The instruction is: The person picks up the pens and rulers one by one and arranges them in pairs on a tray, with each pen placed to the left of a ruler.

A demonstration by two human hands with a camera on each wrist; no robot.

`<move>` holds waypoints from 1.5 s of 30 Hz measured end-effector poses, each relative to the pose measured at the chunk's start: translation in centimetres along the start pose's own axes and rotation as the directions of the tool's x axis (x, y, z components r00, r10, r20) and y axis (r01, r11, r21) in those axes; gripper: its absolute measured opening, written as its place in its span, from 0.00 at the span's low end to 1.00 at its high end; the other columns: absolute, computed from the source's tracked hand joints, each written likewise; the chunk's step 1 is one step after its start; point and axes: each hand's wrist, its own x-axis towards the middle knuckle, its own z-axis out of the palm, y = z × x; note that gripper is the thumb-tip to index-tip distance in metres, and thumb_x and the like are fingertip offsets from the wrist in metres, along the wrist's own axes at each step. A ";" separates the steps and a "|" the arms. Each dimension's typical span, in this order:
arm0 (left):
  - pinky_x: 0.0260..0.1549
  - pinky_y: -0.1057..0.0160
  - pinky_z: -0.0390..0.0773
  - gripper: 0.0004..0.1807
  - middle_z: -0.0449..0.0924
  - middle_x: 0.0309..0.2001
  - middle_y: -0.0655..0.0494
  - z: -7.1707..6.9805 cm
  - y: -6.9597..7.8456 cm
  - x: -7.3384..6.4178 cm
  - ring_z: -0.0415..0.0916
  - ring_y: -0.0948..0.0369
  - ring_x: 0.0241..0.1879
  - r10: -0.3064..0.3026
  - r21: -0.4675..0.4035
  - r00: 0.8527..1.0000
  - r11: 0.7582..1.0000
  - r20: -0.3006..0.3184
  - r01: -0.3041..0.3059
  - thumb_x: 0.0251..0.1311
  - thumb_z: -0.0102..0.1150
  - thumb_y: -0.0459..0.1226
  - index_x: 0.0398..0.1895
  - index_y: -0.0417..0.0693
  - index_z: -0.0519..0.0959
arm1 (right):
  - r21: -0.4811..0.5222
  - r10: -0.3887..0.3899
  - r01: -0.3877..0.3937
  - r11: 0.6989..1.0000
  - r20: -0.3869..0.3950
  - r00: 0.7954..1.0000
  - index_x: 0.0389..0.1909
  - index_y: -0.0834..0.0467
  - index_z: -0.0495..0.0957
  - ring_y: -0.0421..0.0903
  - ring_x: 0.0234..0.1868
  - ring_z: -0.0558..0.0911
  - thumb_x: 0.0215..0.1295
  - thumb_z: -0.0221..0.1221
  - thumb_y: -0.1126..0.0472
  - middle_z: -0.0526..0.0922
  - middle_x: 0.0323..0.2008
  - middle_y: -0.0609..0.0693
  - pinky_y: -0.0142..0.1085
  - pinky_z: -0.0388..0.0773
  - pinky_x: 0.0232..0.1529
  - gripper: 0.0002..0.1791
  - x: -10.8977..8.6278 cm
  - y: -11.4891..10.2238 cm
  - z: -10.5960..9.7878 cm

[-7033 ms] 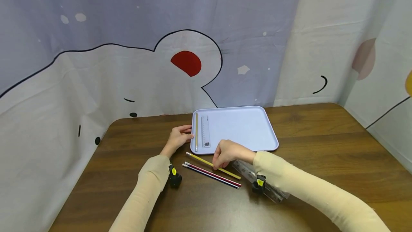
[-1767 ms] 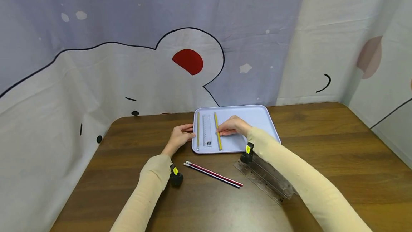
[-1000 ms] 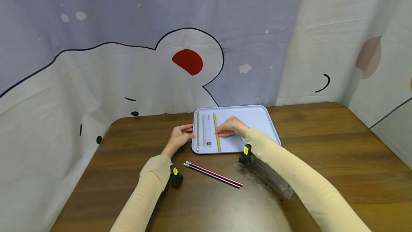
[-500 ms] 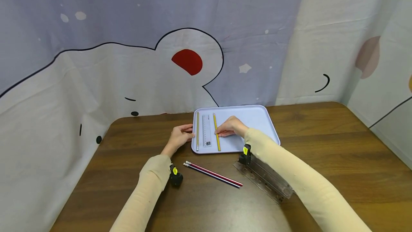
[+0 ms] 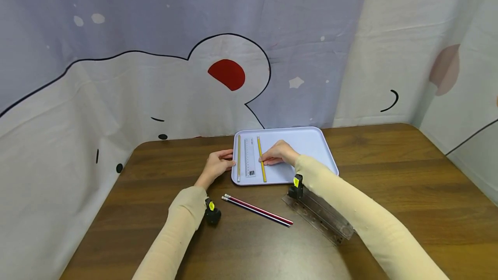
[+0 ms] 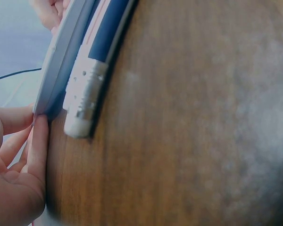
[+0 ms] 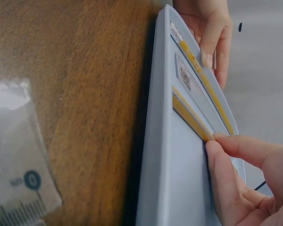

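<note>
On the white tray [image 5: 303,148], my right hand [image 5: 279,152] pinches a yellow pencil [image 7: 192,117] between thumb and fingertip. That pencil lies roughly front to back, its eraser end away from me. Just left of it is a clear ruler [image 5: 249,159]. Another yellow pencil [image 5: 239,155] lies along the tray's left side, eraser end nearest me. My left hand [image 5: 216,167] grips the tray's left rim, thumb on one side and fingers on the other in the left wrist view. Right-hand fingers partly cover the held pencil's middle.
In front of the tray, a red pencil [image 5: 268,213] and a dark blue pencil [image 5: 249,209] lie side by side on the wooden table [image 5: 155,185]. Several clear rulers [image 5: 317,216] lie beneath the right forearm. A printed curtain [image 5: 171,98] hangs behind the table.
Seven seconds ago the right hand was at the yellow pencil on the table; now that pencil is on the tray. Lately it has shifted slightly left toward the ruler. The left hand stays put.
</note>
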 end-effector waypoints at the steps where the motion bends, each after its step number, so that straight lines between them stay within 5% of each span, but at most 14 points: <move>1: 0.39 0.62 0.82 0.26 0.75 0.51 0.40 0.0 0.0 0.0 0.76 0.63 0.37 0.002 -0.002 1.000 1.000 0.000 -0.002 0.51 0.59 0.27 0.56 0.39 0.71 | 0.001 0.004 -0.004 1.000 -0.002 1.000 0.33 0.69 0.81 0.39 0.18 0.80 0.47 0.65 0.71 0.84 0.20 0.53 0.30 0.82 0.32 0.10 0.3 0.2 0.0; 21: 0.40 0.60 0.81 0.26 0.74 0.52 0.36 0.1 0.5 -0.4 0.76 0.62 0.38 0.002 -0.023 1.000 1.000 0.010 -0.002 0.51 0.58 0.25 0.57 0.37 0.70 | -0.016 -0.021 0.021 1.000 0.001 1.000 0.31 0.68 0.81 0.37 0.18 0.80 0.46 0.66 0.68 0.83 0.17 0.49 0.27 0.81 0.30 0.10 1.1 1.0 -0.3; 28: 0.39 0.61 0.82 0.26 0.75 0.51 0.38 0.1 0.1 -0.1 0.76 0.63 0.38 0.001 -0.007 1.000 1.000 0.001 -0.001 0.50 0.59 0.26 0.57 0.39 0.71 | -0.006 0.007 -0.007 1.000 -0.002 1.000 0.38 0.70 0.79 0.38 0.20 0.80 0.47 0.65 0.69 0.85 0.21 0.52 0.33 0.81 0.40 0.15 1.0 0.7 -0.1; 34: 0.39 0.61 0.82 0.26 0.75 0.52 0.38 0.1 0.1 -0.2 0.76 0.63 0.37 0.004 -0.009 1.000 1.000 0.004 -0.004 0.51 0.58 0.26 0.57 0.38 0.70 | -0.011 -0.013 0.013 1.000 -0.012 1.000 0.29 0.68 0.82 0.38 0.17 0.80 0.42 0.68 0.68 0.84 0.20 0.54 0.29 0.82 0.29 0.11 1.5 1.2 -0.2; 45: 0.37 0.63 0.82 0.26 0.75 0.51 0.37 0.2 0.3 -0.2 0.77 0.65 0.35 0.015 -0.017 1.000 1.000 0.005 -0.015 0.50 0.59 0.25 0.56 0.37 0.70 | -0.027 0.015 -0.017 0.999 -0.053 0.998 0.35 0.70 0.80 0.38 0.18 0.80 0.45 0.66 0.69 0.82 0.17 0.51 0.31 0.82 0.35 0.13 0.6 0.7 -0.1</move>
